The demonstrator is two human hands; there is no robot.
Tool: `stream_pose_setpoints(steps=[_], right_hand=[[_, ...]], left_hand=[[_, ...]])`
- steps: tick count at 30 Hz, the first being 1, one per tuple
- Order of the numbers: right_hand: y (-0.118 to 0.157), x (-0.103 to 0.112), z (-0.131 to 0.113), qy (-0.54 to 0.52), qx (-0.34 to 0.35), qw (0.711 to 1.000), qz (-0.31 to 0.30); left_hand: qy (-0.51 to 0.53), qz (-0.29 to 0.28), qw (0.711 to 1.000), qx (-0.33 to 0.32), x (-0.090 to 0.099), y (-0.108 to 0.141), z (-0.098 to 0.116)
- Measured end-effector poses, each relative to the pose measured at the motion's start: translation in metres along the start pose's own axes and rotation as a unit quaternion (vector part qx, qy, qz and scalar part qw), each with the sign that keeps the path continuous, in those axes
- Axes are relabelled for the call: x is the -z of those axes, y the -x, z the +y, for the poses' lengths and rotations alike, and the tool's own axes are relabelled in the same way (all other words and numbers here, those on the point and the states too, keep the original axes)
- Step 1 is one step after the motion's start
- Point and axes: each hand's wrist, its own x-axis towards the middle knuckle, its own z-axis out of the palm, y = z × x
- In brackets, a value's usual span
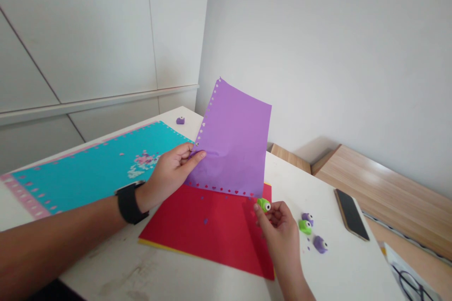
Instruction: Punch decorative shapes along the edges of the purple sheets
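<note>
My left hand, with a black watch on its wrist, pinches the left edge of a purple sheet of paper and holds it raised and tilted. Small punched shapes run down the sheet's left side and along its bottom edge. A green craft punch is gripped by my right hand at the sheet's lower right corner; whether the paper sits in its slot I cannot tell. Beneath lies a red sheet, with a yellow edge showing under it and a few purple bits on top.
A blue sheet with pink punched borders carries a heap of paper bits. One purple punch stands at the back. On the right are a green punch, two purple punches and a phone.
</note>
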Motion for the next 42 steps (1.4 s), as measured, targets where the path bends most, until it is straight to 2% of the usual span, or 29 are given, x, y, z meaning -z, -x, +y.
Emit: stream_pose_setpoints(steps=[17,20,23,27,31,33,35,38,42], right_hand=[[-0.003,-0.001,0.003,-0.025,0.014,1.0,0.013],[-0.003,-0.001,0.006,-0.021,0.012,1.0,0.015],[-0.003,-0.001,0.007,-0.015,0.011,1.0,0.021],[-0.002,0.0,0.005,-0.021,0.01,1.0,0.021],[-0.001,0.0,0.004,-0.029,0.016,0.999,0.014],[-0.001,0.0,0.003,-0.036,0.02,0.999,0.011],[-0.001,0.0,0.001,-0.054,0.011,0.998,0.004],[-0.001,0.0,-0.004,-0.128,-0.028,0.991,-0.039],[-0.001,0.001,-0.01,-0.218,-0.081,0.969,-0.087]], left_hand=[[0.019,-0.032,0.999,-0.008,0.001,0.001,0.005],[0.052,-0.059,0.997,0.001,0.0,0.002,0.001],[0.122,-0.1,0.987,0.039,-0.002,0.001,-0.001],[0.222,-0.15,0.958,0.1,-0.004,0.002,0.006],[0.261,-0.215,0.93,0.144,-0.007,0.007,0.011],[0.25,-0.229,0.928,0.151,-0.008,0.009,0.007],[0.212,-0.223,0.941,0.14,-0.008,0.009,0.001],[0.141,-0.22,0.957,0.124,-0.006,0.008,-0.005],[0.124,-0.265,0.947,0.132,-0.005,0.005,-0.006]])
